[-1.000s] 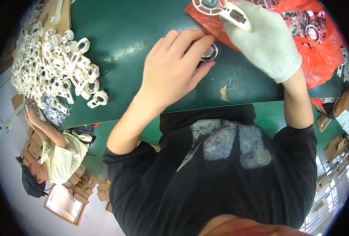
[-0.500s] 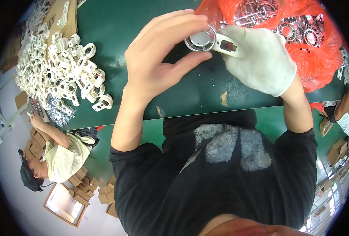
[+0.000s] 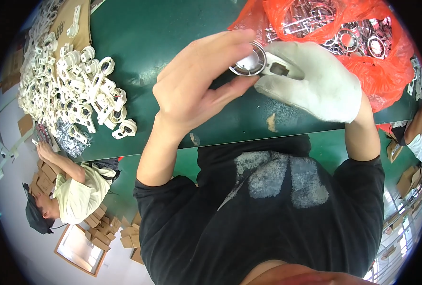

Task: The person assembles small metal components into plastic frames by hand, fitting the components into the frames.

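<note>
Over the dark green table, a small white plastic part (image 3: 276, 67) with a handle and a round head is between my hands. A shiny chrome ring (image 3: 249, 72) with spokes sits on its head. My bare left hand (image 3: 203, 76) curls around the head, with fingers above the ring and thumb below. In a white glove, my right hand (image 3: 315, 78) grips the handle, which has a rectangular slot. The glove and palm hide part of the handle.
A large pile of white handled parts (image 3: 73, 90) covers the table's left side beside a cardboard sheet (image 3: 80, 21). At the far right, a red plastic bag (image 3: 367, 80) holds many chrome rings (image 3: 347, 40). A co-worker (image 3: 80, 190) works at the left edge.
Both hands have come slightly nearer to me with the white part. It has turned a little, and the dark and red piece seen in its handle slot no longer shows.
</note>
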Tool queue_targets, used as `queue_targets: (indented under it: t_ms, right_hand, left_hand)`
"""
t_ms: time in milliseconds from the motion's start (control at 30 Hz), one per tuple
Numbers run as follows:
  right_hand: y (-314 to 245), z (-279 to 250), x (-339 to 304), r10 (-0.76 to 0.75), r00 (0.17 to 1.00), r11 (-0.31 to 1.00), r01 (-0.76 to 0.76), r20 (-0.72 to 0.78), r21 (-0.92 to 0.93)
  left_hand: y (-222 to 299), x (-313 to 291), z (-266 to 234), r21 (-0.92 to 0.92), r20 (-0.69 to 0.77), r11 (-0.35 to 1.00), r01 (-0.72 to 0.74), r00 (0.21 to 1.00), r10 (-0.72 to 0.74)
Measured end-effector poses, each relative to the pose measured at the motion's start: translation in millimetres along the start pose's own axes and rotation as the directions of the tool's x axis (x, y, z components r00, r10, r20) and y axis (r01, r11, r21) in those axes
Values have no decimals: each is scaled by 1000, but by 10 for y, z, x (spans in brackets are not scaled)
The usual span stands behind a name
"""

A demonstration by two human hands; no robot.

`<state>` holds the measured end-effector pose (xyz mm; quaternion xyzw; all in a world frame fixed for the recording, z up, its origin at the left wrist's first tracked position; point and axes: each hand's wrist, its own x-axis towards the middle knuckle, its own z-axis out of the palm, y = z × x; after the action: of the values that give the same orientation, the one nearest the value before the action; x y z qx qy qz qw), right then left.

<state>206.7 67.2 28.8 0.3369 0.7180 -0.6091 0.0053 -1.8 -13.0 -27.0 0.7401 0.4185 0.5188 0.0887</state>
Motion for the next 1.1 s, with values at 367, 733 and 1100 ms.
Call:
queue_targets:
  t_ms: [367,733,1100]
  right_hand:
    - [111,245,91,-76,981,993,90,-178,71]
    - [261,333,147,-428,854,823,234,-294,-517]
    - [65,375,45,-182,954,937,95,-237,-336]
  left_hand:
    - [167,20,152,-552,-61,778,300,916,-397]
    - [21,26,-87,-481,311,749,456,887,-340]
    - [-1083,799,-1118,-457,122,439,774,543,-831]
